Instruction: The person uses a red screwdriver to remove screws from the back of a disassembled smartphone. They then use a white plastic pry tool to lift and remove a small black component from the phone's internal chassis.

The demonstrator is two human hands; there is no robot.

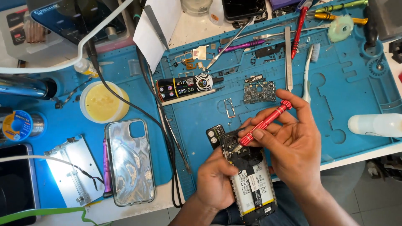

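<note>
While the left hand (215, 180) cradles an opened phone (249, 178) from underneath, its fingers curled round the left edge of the body, the right hand (289, 142) pinches a red screwdriver (264, 122) between thumb and fingertips. The phone lies back-up with its rear cover off, showing a pale battery with printed labels in the lower half and dark shielding and a camera block near the top. The screwdriver slants from upper right to lower left, and its tip meets the upper part of the phone, just beside the camera area. Both hands hang over the near edge of the worktop (138, 211), above the person's lap.

On the worktop a blue repair mat (356, 104) carries loose parts: a small green circuit board (259, 92) above the right hand, a black glue tube (184, 87) to its left, tweezers (288, 58), a white brush (310, 71) and more screwdrivers (335, 11) along the far edge. To the left lie a clear phone case (130, 161), a round tub of yellow paste (103, 101), a solder spool (19, 124) and a shiny metal plate (73, 169). A black cable (161, 125) runs down across the mat. A white bottle (374, 124) lies on its side at the right edge.
</note>
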